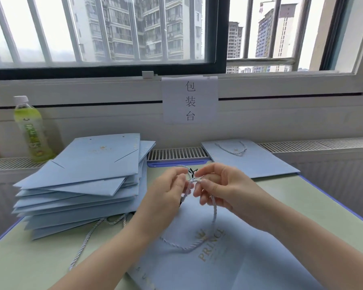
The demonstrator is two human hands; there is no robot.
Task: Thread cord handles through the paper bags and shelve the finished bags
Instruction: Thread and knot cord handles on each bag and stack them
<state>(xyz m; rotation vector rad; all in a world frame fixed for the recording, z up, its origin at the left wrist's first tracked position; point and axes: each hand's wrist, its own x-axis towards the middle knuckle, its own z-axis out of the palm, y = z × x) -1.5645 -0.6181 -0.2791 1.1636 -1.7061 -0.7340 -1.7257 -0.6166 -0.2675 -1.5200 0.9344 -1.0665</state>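
Both hands meet above the table and work one twisted pale blue cord [213,208]. The left hand [166,197] pinches the cord between thumb and forefinger at the knot area; the right hand [220,189] pinches the same cord directly beside it, fingertips nearly touching those of the left. Black cord tips [192,171] project just above the pinch point.

From the pinch the cord hangs down and loops across the blue paper bag [228,258] lying flat directly below the hands, its gold "PRINCE" print facing up. Whether the cord passes through a hole in this bag cannot be told.

To the left of the grip sits a fanned stack of flat blue bags [88,176], the top one showing two punched holes. A loose spare cord [88,237] trails from beneath that stack toward the near table edge.

Beyond the grip and to the right lies a finished bag [254,162] with its cord handle fitted. A green drink bottle [30,130] stands upright beyond the stack. A paper sign [190,100] hangs on the wall straight beyond the hands, below the window.
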